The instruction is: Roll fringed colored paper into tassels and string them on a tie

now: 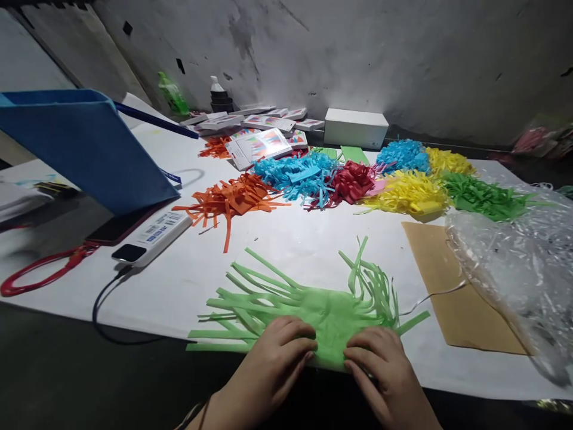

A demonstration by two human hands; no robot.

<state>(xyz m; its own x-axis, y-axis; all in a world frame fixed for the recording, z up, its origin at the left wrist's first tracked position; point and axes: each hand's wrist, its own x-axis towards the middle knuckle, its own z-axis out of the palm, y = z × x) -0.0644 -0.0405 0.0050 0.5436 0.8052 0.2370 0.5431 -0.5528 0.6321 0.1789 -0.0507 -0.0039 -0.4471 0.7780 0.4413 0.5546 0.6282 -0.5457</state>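
A light green sheet of thin paper (329, 310), cut into fringe strips at both ends, lies at the table's front edge. The fingers of my left hand (286, 352) are curled together on the near edge of its plain middle band, left of centre. Opposite it, my right hand (380, 361) pinches the same edge with thumb and fingers. The paper between my hands is slightly creased. Its left strips spread flat toward the left, while the right ones curl upward and overlap.
Fringed bundles in orange (237, 197), blue (299, 173), red (353, 181), yellow (412, 194) and green (486, 197) lie behind. Brown card (461, 292) and clear plastic (514, 257) are at right. A power bank (154, 236), phone (128, 226) and blue stand (85, 149) are at left; a white box (356, 128) is behind.
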